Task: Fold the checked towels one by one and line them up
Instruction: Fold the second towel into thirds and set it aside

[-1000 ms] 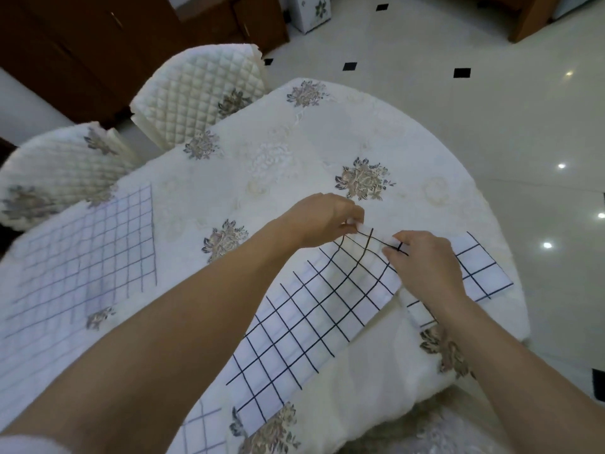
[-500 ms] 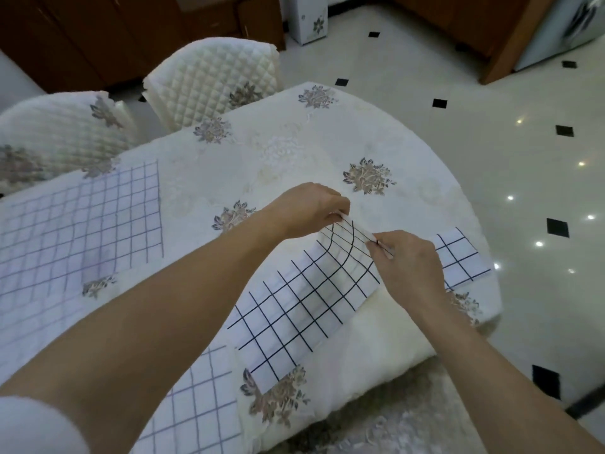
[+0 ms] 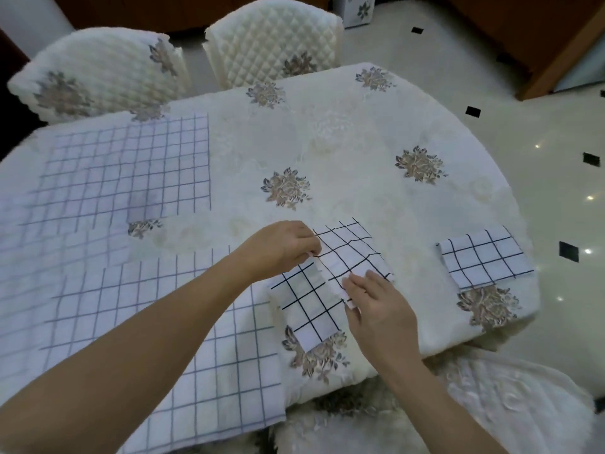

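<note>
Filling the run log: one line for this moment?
stage: folding | left hand: pinching towel edge | right hand: pressing fold | folded towel: placed right

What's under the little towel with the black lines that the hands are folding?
The black-checked towel lies on the flowered tablecloth; a flower print peeks out below its near edge. The cloth directly beneath is hidden.

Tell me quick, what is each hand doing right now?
Left hand: closed, pinching the checked towel at its edge.
Right hand: open, fingers flat on the same towel.
</note>
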### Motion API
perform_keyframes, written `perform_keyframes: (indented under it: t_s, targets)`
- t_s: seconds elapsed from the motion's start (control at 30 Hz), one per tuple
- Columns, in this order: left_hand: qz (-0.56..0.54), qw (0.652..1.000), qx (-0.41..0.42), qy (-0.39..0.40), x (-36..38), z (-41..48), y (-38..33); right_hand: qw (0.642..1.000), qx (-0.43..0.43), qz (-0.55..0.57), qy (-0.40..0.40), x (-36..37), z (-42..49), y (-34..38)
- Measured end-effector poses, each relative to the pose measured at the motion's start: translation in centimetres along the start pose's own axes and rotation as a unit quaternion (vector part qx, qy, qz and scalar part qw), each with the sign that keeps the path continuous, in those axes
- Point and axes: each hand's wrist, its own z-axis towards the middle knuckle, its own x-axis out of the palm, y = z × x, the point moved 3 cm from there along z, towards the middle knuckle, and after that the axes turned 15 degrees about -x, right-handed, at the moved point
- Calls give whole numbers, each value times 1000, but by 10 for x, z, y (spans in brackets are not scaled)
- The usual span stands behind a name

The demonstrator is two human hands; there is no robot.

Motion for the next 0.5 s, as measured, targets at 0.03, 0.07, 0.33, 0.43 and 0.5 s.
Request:
perform_keyframes:
  t_s: [0.03,0.07,0.33,0.43,0.5]
  targets:
    - [1,1000,7,-7,5,-8,3,1000,-13,-8,1,5,-4,6]
    - [5,1000,11,-13,10,-16,7,1000,-19,-12,5,10,-8,11]
    - [36,999,-13,1,49,-67,29,997,-52,21,52,52,-30,41]
    - [27,998,-49,11,59,-80,31,995,-42,45,76,64,-37,46]
    - [17,997,-69,19,64,-87,30,995,-50,50,77,66,-37,49]
